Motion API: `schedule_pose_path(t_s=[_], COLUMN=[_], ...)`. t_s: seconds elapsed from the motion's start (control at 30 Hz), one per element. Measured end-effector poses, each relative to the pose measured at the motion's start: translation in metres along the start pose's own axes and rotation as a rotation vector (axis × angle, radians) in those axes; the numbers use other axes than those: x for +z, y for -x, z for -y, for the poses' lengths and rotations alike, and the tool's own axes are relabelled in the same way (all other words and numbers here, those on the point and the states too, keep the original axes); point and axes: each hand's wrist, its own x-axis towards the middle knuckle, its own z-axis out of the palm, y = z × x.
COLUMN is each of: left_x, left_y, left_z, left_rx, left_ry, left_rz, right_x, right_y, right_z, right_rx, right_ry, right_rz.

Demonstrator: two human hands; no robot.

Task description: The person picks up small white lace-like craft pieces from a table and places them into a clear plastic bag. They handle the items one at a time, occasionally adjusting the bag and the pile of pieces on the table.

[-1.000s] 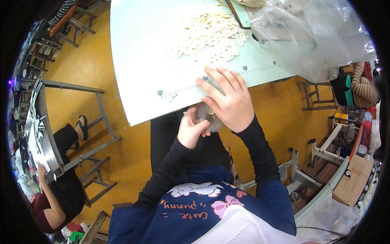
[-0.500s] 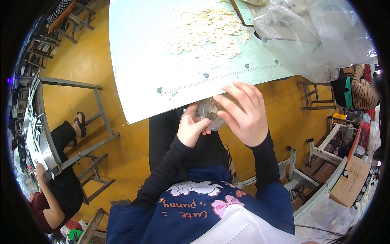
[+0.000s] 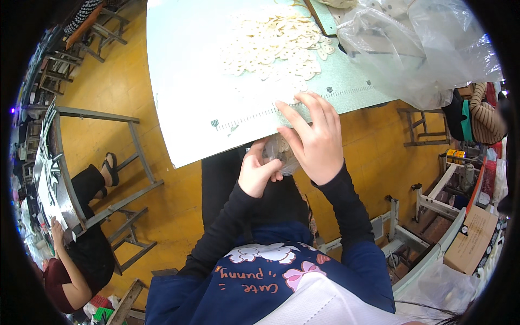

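Observation:
Below the near edge of a pale table [image 3: 187, 92], my left hand [image 3: 254, 172] is closed on a clear plastic bag [image 3: 278, 153] with small cream-coloured pieces inside. My right hand [image 3: 316, 141] hovers beside and above the bag, its fingers apart and reaching over the table's edge. I see nothing in its fingers, though the palm side is hidden. Farther up the tabletop lies a spread heap of flat, cream oval pieces [image 3: 281, 49] with small holes in them. A ruler-like scale is printed along the table between the heap and my hands.
Large clear plastic bags [image 3: 411, 46] cover the table's right side, next to a dark-edged board [image 3: 323, 19]. To the left a person [image 3: 67, 271] works at another table [image 3: 65, 179]. A metal frame [image 3: 433, 195] and a cardboard box [image 3: 470, 238] stand at the right.
My right hand has shifted left and slightly up, from beside the bag to over the table's edge. My left hand keeps its hold on the bag.

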Motion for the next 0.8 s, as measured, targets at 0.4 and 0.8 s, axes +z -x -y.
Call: schedule_pose_path(t_s=[0.4,0.8], left_x=[0.002,0.001], left_y=[0.001,0.001], left_z=[-0.002,0.001], left_rx=[-0.019,0.0], left_ry=[-0.016,-0.008], left_rz=[-0.004,-0.006], right_x=[-0.012,-0.037], right_y=[0.022,0.038], right_z=[-0.002,0.005], right_rx=[-0.075,-0.095], right_ry=[0.055,-0.052], right_rz=[0.094,0.164])
